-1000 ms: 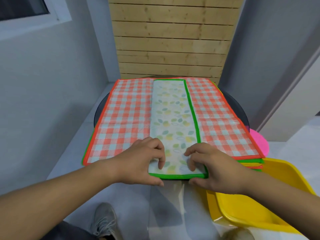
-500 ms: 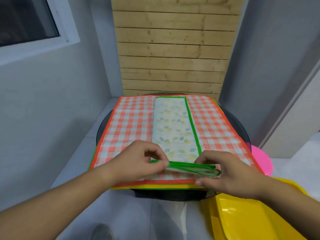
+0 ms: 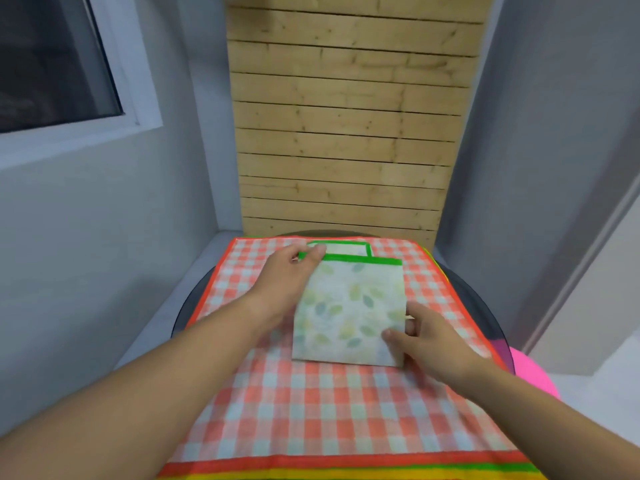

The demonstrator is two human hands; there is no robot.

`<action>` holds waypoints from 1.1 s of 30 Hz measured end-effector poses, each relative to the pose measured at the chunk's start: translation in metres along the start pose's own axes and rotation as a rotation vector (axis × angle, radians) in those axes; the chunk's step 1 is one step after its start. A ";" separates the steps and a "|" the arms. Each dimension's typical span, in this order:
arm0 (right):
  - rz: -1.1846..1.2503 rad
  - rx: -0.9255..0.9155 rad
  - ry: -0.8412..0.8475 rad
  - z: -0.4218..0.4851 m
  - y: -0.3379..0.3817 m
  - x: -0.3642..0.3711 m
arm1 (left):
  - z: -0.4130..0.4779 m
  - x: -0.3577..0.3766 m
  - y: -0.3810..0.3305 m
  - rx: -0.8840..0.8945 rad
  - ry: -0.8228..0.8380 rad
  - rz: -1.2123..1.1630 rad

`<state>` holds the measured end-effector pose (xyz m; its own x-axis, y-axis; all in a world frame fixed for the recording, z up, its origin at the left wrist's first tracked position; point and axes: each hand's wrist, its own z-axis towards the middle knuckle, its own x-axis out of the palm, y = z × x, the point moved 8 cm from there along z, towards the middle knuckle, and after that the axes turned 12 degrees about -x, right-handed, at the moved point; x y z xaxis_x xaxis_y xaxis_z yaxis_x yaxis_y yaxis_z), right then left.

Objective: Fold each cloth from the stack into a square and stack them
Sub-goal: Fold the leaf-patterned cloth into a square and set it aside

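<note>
The leaf cloth [image 3: 349,313] lay folded on the checked stack [image 3: 311,410], toward the table's [image 3: 471,306] far edge. The left hand [image 3: 291,282] pinched its far green hem; the right hand [image 3: 426,341] pinched its right edge. I'd square that hem with the layer beneath before pressing flat.

folded cloth [image 3: 349,313] on stack [image 3: 311,410] | stack on table [image 3: 479,299]

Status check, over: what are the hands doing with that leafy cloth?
Left hand pinches far edge of leaf-print cloth. Right hand at its right edge, grip unclear. Nothing obstructing.
</note>
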<state>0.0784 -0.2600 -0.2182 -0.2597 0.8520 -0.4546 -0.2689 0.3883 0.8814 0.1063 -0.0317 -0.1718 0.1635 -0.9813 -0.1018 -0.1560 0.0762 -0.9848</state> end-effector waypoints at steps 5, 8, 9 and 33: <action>-0.101 0.131 -0.047 0.018 -0.025 0.002 | 0.011 -0.008 0.064 -0.335 0.100 0.375; -0.197 0.186 -0.030 0.027 -0.033 0.001 | 0.014 -0.014 0.075 -0.329 0.112 0.569; -0.214 0.189 -0.027 0.029 -0.034 0.000 | 0.013 -0.012 0.074 -0.299 0.115 0.600; -0.558 0.092 0.144 0.021 -0.026 0.035 | -0.033 0.011 0.076 -0.022 0.121 0.992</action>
<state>0.0957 -0.2332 -0.2536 -0.2272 0.4558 -0.8606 -0.3216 0.7990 0.5081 0.0645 -0.0420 -0.2429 -0.1504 -0.4872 -0.8602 -0.1869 0.8685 -0.4592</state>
